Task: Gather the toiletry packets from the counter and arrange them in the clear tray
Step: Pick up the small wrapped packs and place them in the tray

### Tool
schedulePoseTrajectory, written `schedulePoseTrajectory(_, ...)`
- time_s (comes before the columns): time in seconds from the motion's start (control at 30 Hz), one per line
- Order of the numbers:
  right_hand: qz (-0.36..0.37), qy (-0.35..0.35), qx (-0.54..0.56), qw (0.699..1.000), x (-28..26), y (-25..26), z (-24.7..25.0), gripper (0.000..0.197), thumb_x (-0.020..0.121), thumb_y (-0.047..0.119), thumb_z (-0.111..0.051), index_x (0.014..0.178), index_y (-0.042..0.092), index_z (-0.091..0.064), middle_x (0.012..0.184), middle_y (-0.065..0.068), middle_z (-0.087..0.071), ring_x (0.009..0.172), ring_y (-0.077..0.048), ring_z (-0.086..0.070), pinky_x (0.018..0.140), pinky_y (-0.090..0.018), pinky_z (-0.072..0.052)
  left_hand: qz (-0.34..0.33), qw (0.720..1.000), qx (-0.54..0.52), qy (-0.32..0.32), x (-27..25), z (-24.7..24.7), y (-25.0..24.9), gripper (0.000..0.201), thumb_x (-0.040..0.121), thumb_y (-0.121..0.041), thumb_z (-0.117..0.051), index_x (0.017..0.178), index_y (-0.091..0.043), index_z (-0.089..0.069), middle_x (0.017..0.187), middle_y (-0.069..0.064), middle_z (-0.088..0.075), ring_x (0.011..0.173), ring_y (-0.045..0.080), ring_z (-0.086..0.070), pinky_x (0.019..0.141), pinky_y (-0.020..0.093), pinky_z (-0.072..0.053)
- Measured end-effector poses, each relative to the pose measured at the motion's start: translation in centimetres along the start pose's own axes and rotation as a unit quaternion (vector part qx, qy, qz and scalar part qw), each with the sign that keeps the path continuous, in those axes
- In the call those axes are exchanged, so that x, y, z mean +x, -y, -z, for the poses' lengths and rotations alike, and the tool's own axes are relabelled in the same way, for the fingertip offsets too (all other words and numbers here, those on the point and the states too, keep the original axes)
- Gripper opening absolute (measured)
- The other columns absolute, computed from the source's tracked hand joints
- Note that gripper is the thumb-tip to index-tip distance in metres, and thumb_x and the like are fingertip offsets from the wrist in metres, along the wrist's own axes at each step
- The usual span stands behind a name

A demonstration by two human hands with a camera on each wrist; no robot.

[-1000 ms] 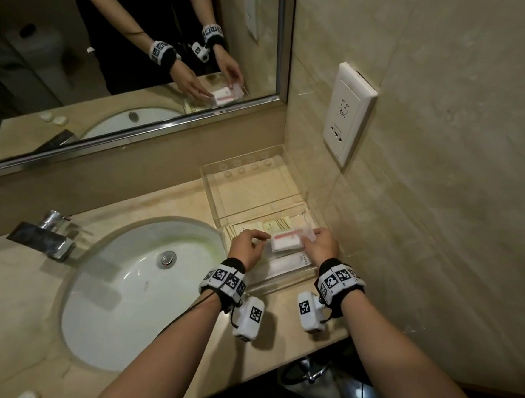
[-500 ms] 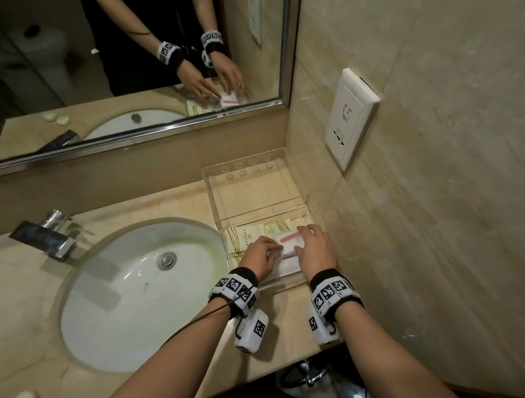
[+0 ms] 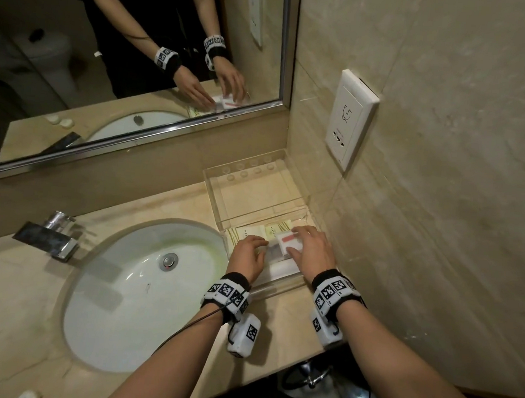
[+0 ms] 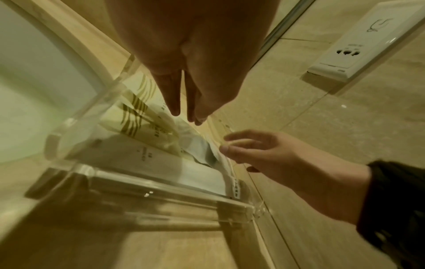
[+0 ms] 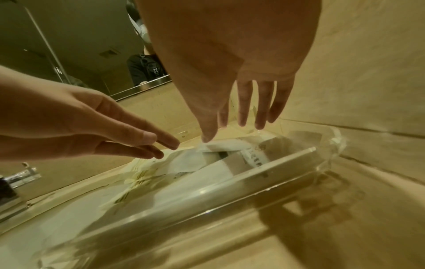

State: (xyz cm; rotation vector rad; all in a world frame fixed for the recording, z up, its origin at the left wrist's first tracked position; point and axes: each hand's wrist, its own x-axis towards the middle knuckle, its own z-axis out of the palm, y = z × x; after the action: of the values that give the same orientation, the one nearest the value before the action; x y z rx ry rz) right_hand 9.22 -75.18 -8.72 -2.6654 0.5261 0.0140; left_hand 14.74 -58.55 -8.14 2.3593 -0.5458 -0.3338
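Settling packets in the near half of the clear tray (image 3: 249,198), at the bench's right rear corner against the wall. Left hand (image 3: 248,253) flat, fingers straight over the cream packets (image 3: 252,230); right hand (image 3: 310,248) spread, fingers straight, on the red-striped packet (image 3: 287,242), gripping nothing. Best to press lightly, square edges to the tray wall, avoid crumpling, then lift both away straight up.

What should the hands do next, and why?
Probably lift both hands clear. The left hand and right hand rest open over the packets, which already lie inside the tray, and none shows on the counter.
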Motion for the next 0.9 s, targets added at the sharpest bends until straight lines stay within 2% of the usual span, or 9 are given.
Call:
schedulePoseTrajectory(0.1,0.029,0.022,0.032,0.999,0.7,0.5,-0.5,0.050,0.089,0.038,-0.063,0.136,0.027,-0.051,0.142,0.001,-0.050,0.125,-0.024,-0.049,0.102,-0.039,-0.041,-0.015,1.000,0.008,0.023,-0.4,-0.4,-0.2,0.030,0.091,-0.012,-0.052,0.117,-0.010,-0.067,0.127,0.007,-0.061,0.118,0.023,-0.054,0.106,0.031,-0.038)
schedulePoseTrajectory(0.2,0.017,0.038,0.012,0.999,1.0,0.8,-0.9,0.052,0.091,0.044,-0.058,0.140,0.030,-0.048,0.148,0.001,-0.045,0.129,-0.025,-0.045,0.105,-0.041,-0.036,-0.007,0.999,0.016,0.035,-0.4,-1.0,-0.1,0.031,0.091,-0.014,-0.053,0.119,-0.012,-0.067,0.129,0.006,-0.059,0.121,0.023,-0.052,0.107,0.031,-0.035)
schedulePoseTrajectory(0.33,0.019,0.048,-0.019,0.998,1.0,0.3,-1.2,0.050,0.091,0.045,-0.057,0.139,0.032,-0.048,0.146,0.006,-0.048,0.124,-0.024,-0.046,0.101,-0.040,-0.036,-0.010,0.999,0.021,0.044,-0.3,-1.0,0.0,0.031,0.092,-0.015,-0.052,0.119,-0.012,-0.066,0.130,0.005,-0.059,0.122,0.022,-0.051,0.108,0.030,-0.034)
schedulePoseTrajectory(0.47,0.022,0.047,-0.017,0.999,0.8,-0.3,-1.2,0.050,0.091,0.044,-0.058,0.138,0.032,-0.049,0.147,0.004,-0.047,0.128,-0.025,-0.044,0.105,-0.041,-0.034,-0.021,0.999,0.029,0.036,-0.1,-0.6,0.4,0.030,0.092,-0.015,-0.052,0.119,-0.013,-0.066,0.129,0.004,-0.058,0.122,0.021,-0.050,0.107,0.029,-0.034)
schedulePoseTrajectory(0.53,0.021,0.047,-0.013,0.999,0.9,-0.4,-1.1,0.051,0.091,0.042,-0.059,0.139,0.031,-0.048,0.148,0.003,-0.045,0.130,-0.025,-0.043,0.107,-0.042,-0.032,-0.024,0.999,0.043,0.016,0.2,-0.2,0.7,0.033,0.092,-0.016,-0.052,0.124,-0.014,-0.061,0.134,0.005,-0.053,0.127,0.022,-0.045,0.110,0.028,-0.031)
schedulePoseTrajectory(0.6,0.019,0.048,-0.011,0.999,1.0,-0.4,-0.9,0.052,0.091,0.041,-0.059,0.140,0.030,-0.047,0.149,0.003,-0.044,0.130,-0.025,-0.042,0.107,-0.041,-0.031,-0.016,0.997,0.079,0.011,0.4,0.1,1.1,0.042,0.093,-0.018,-0.050,0.135,-0.014,-0.050,0.147,0.006,-0.041,0.138,0.023,-0.034,0.116,0.031,-0.026)
schedulePoseTrajectory(0.7,0.016,0.050,-0.012,0.999,1.1,-0.3,-0.7,0.053,0.091,0.040,-0.059,0.141,0.029,-0.046,0.150,0.002,-0.042,0.132,-0.026,-0.041,0.107,-0.041,-0.030,0.020,0.987,0.147,0.057,0.5,0.4,1.8,0.051,0.098,-0.025,-0.044,0.145,-0.012,-0.032,0.158,0.009,-0.021,0.146,0.026,-0.018,0.121,0.036,-0.018)
schedulePoseTrajectory(0.8,0.014,0.052,-0.011,0.998,1.1,-0.2,-0.5,0.052,0.091,0.039,-0.059,0.140,0.028,-0.048,0.148,0.001,-0.045,0.130,-0.026,-0.042,0.107,-0.040,-0.030,0.047,0.980,0.165,0.098,0.2,0.4,2.1,0.053,0.100,-0.028,-0.039,0.148,-0.010,-0.027,0.159,0.012,-0.015,0.147,0.027,-0.013,0.121,0.035,-0.014)
schedulePoseTrajectory(0.9,0.013,0.049,-0.003,0.999,1.1,-0.1,-0.3,0.053,0.090,0.041,-0.059,0.140,0.028,-0.047,0.147,0.001,-0.045,0.130,-0.026,-0.042,0.108,-0.041,-0.029,0.050,0.985,0.142,0.090,0.1,0.5,2.2,0.051,0.099,-0.027,-0.040,0.147,-0.011,-0.029,0.159,0.011,-0.018,0.147,0.025,-0.015,0.119,0.033,-0.016)
